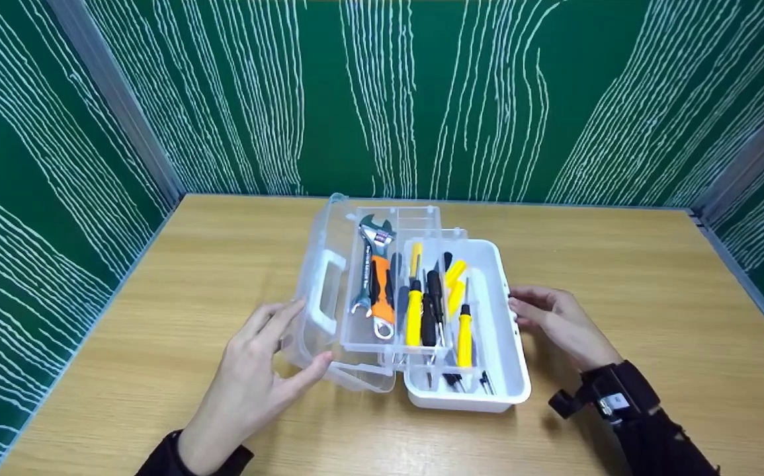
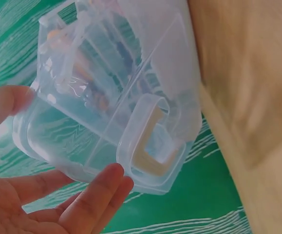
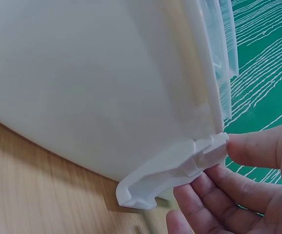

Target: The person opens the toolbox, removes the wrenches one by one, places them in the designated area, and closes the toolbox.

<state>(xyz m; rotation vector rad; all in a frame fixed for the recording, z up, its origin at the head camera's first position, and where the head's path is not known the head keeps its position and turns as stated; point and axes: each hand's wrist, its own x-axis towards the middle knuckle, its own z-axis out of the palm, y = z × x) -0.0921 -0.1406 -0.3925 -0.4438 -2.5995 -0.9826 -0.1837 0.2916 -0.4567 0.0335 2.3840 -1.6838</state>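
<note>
Hands flank an open toolbox (image 1: 497,324) that stands on the wooden bench (image 1: 210,264), slightly right of centre in the head view. The left hand (image 1: 249,367) is spread, its fingers fairly straight, with thumb and fingertips at the edges of the clear lid (image 1: 309,277). The right hand (image 1: 563,320) is at the opposite long side, where the right wrist view shows thumb and fingers pinching a white latch (image 3: 150,178) on the outer wall. The lid lies swung over to the left, its white handle (image 1: 323,291) just beside the left fingertips.

Clear trays reach out between lid and white base. The leftmost carries an orange-handled adjustable wrench (image 1: 382,291) beside a slim metal wrench (image 1: 366,264). Further right come a yellow screwdriver (image 1: 414,317) and a black-handled screwdriver (image 1: 434,291), then another yellow-handled tool (image 1: 464,340). Small dark pieces (image 1: 486,383) show near the front end of the base; what they are cannot be made out.

A black strapped device (image 1: 620,390) circles the right wrist. Green walls (image 1: 322,99) with wavy white lines surround the bench.
</note>
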